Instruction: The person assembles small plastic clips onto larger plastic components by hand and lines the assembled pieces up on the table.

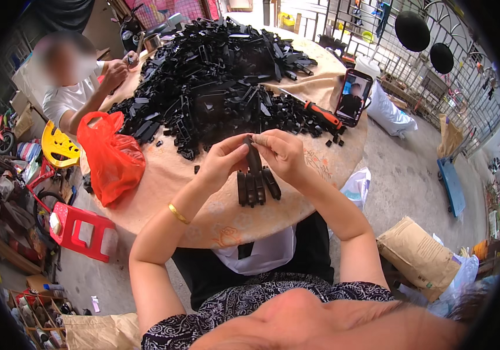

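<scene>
My left hand (224, 158) and my right hand (282, 153) meet above the round table (215, 216), both pinching a small black plastic part (253, 156) between the fingertips. Just below them, several similar black parts (255, 186) stand in a short row on the tabletop. A big heap of black plastic parts (220, 81) covers the far half of the table. A gold bangle sits on my left wrist.
A red plastic bag (110, 157) lies at the table's left edge. An orange-handled screwdriver (323, 115) and a propped phone (353, 96) are at the right. Another person (78, 87) works at the far left. A red stool (81, 230) and a brown sack (416, 254) stand on the floor.
</scene>
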`<state>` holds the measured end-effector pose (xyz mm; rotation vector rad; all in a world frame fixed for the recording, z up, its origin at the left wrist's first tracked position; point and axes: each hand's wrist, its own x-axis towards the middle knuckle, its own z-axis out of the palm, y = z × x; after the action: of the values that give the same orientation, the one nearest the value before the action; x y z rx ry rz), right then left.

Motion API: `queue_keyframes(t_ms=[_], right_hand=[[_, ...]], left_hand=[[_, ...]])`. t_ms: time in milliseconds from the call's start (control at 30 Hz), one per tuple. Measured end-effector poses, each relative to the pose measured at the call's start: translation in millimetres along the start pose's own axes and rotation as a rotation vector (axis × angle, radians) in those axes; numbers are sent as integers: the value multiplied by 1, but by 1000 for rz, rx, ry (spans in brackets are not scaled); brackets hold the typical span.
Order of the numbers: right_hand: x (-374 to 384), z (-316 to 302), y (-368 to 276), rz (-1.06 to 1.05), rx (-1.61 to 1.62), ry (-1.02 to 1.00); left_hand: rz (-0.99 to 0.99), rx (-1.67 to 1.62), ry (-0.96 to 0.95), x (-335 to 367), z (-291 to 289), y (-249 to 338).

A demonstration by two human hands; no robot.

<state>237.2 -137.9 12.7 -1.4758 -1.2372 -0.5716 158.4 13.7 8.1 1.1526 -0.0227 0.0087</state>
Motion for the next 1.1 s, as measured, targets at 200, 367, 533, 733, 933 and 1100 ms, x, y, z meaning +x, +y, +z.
queue_keyframes(t_ms=[200, 367, 533, 733, 933, 1100], right_hand=[[1, -2, 0, -18, -80, -167], [5, -1, -6, -131, -100, -198], [0, -3, -6, 127, 16, -204], [-5, -33, -26, 447, -359, -413], [-32, -47, -36, 387, -431, -534], [-40, -47, -30, 366, -368, -591]], left_hand=[[4, 12, -5, 0, -6, 0], [10, 8, 77, -1, -10, 1], [121, 96, 90, 1, 11, 12], [611, 1340, 705, 9, -44, 29], [171, 1449, 856, 21, -96, 39], [105, 1374, 809, 25, -114, 34]])
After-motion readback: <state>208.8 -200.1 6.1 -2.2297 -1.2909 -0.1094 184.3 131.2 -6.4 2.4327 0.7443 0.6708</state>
